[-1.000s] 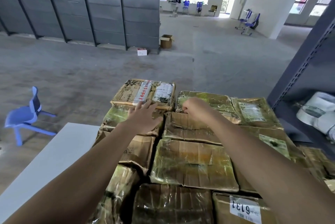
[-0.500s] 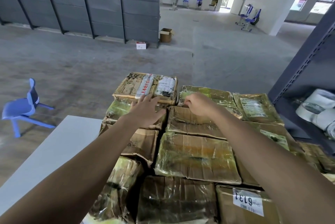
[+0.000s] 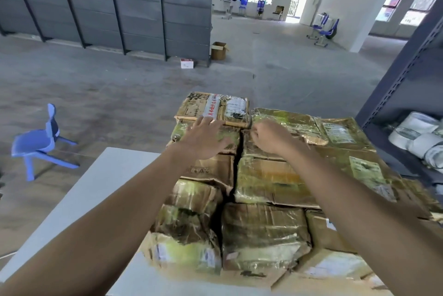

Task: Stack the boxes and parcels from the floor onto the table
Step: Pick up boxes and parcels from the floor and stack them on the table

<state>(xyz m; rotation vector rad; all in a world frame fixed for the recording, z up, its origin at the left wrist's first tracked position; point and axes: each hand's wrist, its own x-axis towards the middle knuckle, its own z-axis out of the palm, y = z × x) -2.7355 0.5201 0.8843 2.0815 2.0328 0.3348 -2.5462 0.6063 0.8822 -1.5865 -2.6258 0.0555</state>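
Several brown cardboard parcels wrapped in shiny tape lie packed together on the white table [image 3: 96, 190]. The farthest parcel [image 3: 191, 108] at the back left carries a white label and a red-lettered strip. My left hand [image 3: 203, 140] lies flat with straight fingers on the parcel just in front of it, fingertips touching that far parcel's near edge. My right hand [image 3: 271, 137] has its fingers curled at the far edge of a tape-wrapped parcel [image 3: 268, 175] in the middle row. Whether it grips anything is unclear.
A blue plastic chair [image 3: 40, 142] stands on the concrete floor to the left. A dark metal shelf [image 3: 407, 75] at the right holds white wrapped parcels [image 3: 417, 135]. An open carton [image 3: 218, 50] and a small white box [image 3: 187, 63] sit by the grey partition wall.
The view has tipped down slightly, showing more of the near parcels. Both hands stay on the far parcels; the left fingertips have crept forward to the far parcel's edge.
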